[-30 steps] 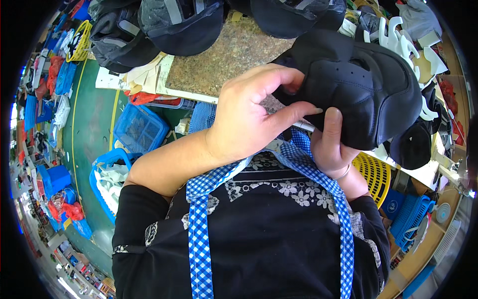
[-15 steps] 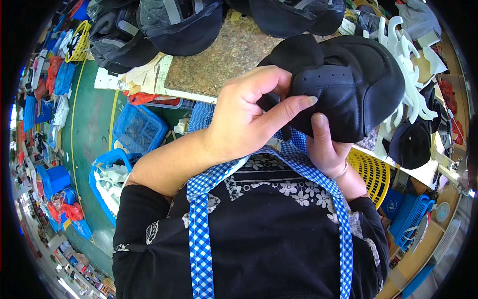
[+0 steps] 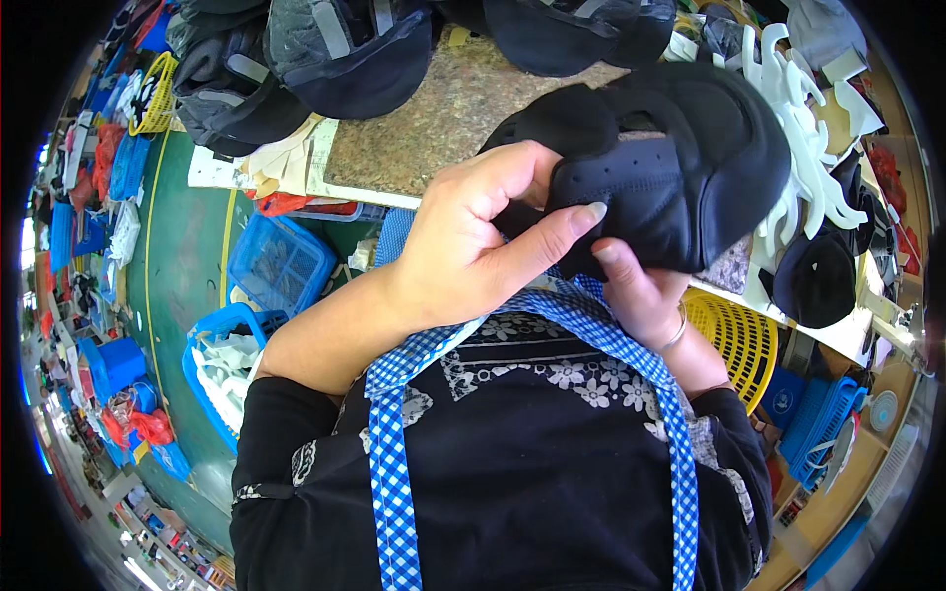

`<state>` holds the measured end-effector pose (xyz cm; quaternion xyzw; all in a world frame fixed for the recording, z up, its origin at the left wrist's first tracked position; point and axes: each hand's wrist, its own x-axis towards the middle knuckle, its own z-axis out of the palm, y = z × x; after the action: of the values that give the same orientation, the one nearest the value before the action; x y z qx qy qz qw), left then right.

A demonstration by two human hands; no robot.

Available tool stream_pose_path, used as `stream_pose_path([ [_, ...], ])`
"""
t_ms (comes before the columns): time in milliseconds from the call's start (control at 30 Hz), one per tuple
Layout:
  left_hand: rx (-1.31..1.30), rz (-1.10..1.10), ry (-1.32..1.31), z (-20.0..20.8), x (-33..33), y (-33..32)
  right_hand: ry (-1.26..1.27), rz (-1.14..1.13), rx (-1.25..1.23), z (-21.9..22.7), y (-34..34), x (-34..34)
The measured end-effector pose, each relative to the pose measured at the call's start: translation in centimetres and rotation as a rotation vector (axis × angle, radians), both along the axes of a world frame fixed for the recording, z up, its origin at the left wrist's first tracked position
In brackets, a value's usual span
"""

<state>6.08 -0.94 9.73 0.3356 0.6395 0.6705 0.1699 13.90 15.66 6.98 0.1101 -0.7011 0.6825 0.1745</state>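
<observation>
Both my hands hold a black shoe upper (image 3: 724, 158) above the near edge of the table. Its eyelet row and stitched side face me, and its rounded end points right. My left hand (image 3: 488, 231) pinches the eyelet edge and tongue side, with the thumb lying on the outside. Below it, my right hand (image 3: 645, 295) grips the lower edge, thumb in front and the other fingers hidden behind the upper. More black shoe uppers (image 3: 360, 74) with grey strips inside lie along the far side of the table.
A speckled stone slab (image 3: 394, 148) lies on the table. White curved foam pieces (image 3: 803, 158) are heaped at the right, beside another black piece (image 3: 816, 281). Under the table stand a yellow basket (image 3: 734, 345) and blue baskets (image 3: 281, 261). Green floor (image 3: 177, 325) extends at left.
Both hands have shifted slightly left with the shoe upper. It has tilted a little, and its opening by the tongue shows wider. The grip stays the same.
</observation>
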Motion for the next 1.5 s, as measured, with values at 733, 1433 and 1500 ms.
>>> stream_pose_path([
  [733,0.343,0.802,0.568,-4.7,-6.0,0.9,0.481,-0.273,1.489,-0.5,3.9,-6.6],
  [1433,-0.488,0.058,0.791,-9.5,-5.5,5.8,-0.259,-0.287,1.231,-7.7,6.3,-5.9],
  [1500,-0.731,-0.042,0.896,-10.5,-5.3,4.9,-0.140,-0.312,1.157,-8.1,6.4,-5.8],
])
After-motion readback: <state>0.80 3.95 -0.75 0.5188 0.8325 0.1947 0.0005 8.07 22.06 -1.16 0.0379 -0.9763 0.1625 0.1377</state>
